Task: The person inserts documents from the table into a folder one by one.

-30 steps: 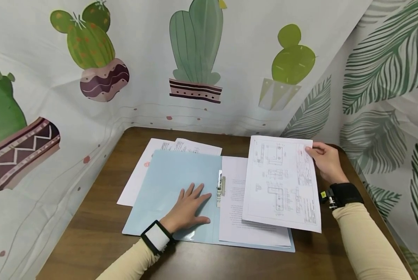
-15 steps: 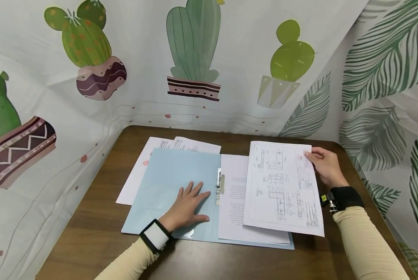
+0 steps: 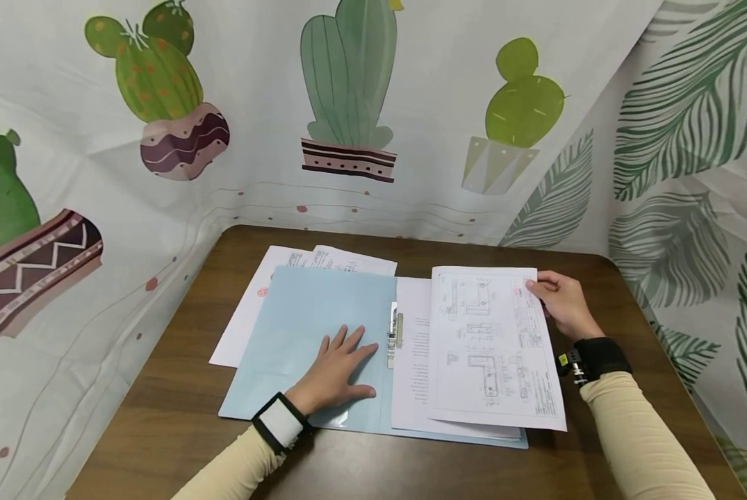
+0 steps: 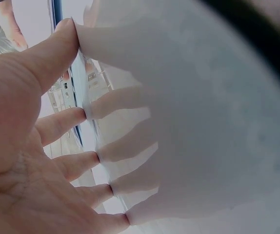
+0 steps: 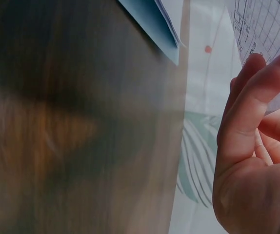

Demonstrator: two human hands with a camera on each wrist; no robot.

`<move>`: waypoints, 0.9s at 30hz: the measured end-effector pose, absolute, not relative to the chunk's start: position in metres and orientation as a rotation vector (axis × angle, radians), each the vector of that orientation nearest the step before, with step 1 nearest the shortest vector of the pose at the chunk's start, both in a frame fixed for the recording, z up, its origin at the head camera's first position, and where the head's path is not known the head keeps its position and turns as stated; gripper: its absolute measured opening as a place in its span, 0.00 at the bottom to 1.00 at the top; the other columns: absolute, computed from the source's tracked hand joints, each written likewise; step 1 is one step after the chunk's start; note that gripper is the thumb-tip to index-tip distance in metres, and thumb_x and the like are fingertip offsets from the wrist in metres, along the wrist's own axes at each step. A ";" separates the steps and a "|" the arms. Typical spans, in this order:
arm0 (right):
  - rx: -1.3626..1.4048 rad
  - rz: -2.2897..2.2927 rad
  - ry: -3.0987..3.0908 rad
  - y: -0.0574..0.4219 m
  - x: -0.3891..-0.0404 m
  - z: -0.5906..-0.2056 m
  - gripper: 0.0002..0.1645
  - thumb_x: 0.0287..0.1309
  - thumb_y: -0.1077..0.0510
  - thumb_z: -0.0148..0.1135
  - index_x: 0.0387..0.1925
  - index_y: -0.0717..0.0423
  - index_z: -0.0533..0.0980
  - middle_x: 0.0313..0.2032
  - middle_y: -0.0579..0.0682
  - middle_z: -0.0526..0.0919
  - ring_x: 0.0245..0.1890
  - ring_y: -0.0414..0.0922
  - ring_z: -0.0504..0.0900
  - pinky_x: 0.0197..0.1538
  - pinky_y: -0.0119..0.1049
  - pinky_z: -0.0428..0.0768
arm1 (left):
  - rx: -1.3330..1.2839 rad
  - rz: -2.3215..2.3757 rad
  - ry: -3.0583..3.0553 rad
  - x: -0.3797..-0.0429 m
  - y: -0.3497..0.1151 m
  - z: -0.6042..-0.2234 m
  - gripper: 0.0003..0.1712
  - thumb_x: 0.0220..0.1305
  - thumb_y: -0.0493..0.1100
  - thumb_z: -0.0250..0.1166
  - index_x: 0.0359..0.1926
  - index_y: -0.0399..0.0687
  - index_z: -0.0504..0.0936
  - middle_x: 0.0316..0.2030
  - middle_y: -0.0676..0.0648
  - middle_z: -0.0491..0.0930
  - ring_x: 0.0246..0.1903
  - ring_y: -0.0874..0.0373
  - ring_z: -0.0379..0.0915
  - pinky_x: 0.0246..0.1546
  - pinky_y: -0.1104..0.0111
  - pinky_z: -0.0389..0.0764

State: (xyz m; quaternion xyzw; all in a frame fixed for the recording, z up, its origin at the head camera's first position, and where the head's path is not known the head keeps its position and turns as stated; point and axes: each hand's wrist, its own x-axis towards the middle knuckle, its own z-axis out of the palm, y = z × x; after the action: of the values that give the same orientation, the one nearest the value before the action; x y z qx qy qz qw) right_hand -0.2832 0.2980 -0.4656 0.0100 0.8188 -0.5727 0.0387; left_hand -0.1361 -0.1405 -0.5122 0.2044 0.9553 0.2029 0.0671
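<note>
A light blue folder (image 3: 329,298) lies spread open on the wooden table, its metal clip (image 3: 395,330) along the spine. My left hand (image 3: 335,371) rests with fingers spread on the folder's left cover; in the left wrist view its fingertips (image 4: 92,113) touch the glossy surface. On the folder's right side lies a stack of printed pages (image 3: 411,375). Over that stack my right hand (image 3: 563,302) pinches the top right corner of a sheet with technical drawings (image 3: 492,347). The sheet overlaps the stack and sticks out past the folder's right edge.
Loose papers (image 3: 248,326) with red stamps poke out from under the folder's left cover. The brown table (image 3: 160,417) meets a white curtain (image 3: 260,160) printed with cacti and leaves at its back and sides.
My right hand has brought the drawing sheet left and lower, farther over the stack of pages. The left hand stays in place on the folder.
</note>
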 end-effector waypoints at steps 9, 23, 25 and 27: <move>0.006 -1.728 2.476 0.267 -0.274 -0.452 0.22 0.73 0.64 0.58 0.61 0.76 0.72 0.39 0.57 0.88 0.27 0.42 0.85 0.25 0.36 0.82 | 0.612 0.613 2.875 -0.135 -0.140 -0.512 0.47 0.55 0.63 0.77 0.72 0.49 0.74 0.77 0.36 0.57 0.76 0.28 0.45 0.67 0.29 0.50; -0.027 -1.762 2.417 0.244 -0.282 -0.463 0.21 0.73 0.64 0.59 0.60 0.74 0.73 0.39 0.59 0.87 0.28 0.42 0.86 0.27 0.39 0.85 | 0.639 0.632 2.881 -0.134 -0.142 -0.511 0.47 0.56 0.63 0.76 0.72 0.49 0.74 0.77 0.35 0.58 0.76 0.27 0.46 0.66 0.28 0.51; -0.033 -1.761 2.421 0.246 -0.287 -0.473 0.21 0.73 0.62 0.59 0.61 0.72 0.74 0.39 0.57 0.87 0.29 0.42 0.86 0.28 0.39 0.85 | 0.649 0.641 2.882 -0.134 -0.142 -0.512 0.46 0.56 0.62 0.76 0.72 0.49 0.74 0.77 0.34 0.58 0.75 0.27 0.46 0.66 0.28 0.51; -0.040 -1.765 2.420 0.248 -0.292 -0.483 0.22 0.74 0.60 0.59 0.61 0.71 0.74 0.40 0.56 0.87 0.29 0.41 0.86 0.29 0.39 0.85 | 0.657 0.650 2.881 -0.134 -0.143 -0.513 0.46 0.56 0.61 0.76 0.71 0.48 0.74 0.76 0.34 0.58 0.75 0.27 0.46 0.66 0.28 0.51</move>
State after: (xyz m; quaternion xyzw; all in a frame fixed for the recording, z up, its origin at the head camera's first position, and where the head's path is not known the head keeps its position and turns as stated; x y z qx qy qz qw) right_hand -0.2918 0.2485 -0.4831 -0.0133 0.8057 -0.5876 0.0732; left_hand -0.1341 -0.1430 -0.5131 0.2166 0.9506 0.2146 0.0580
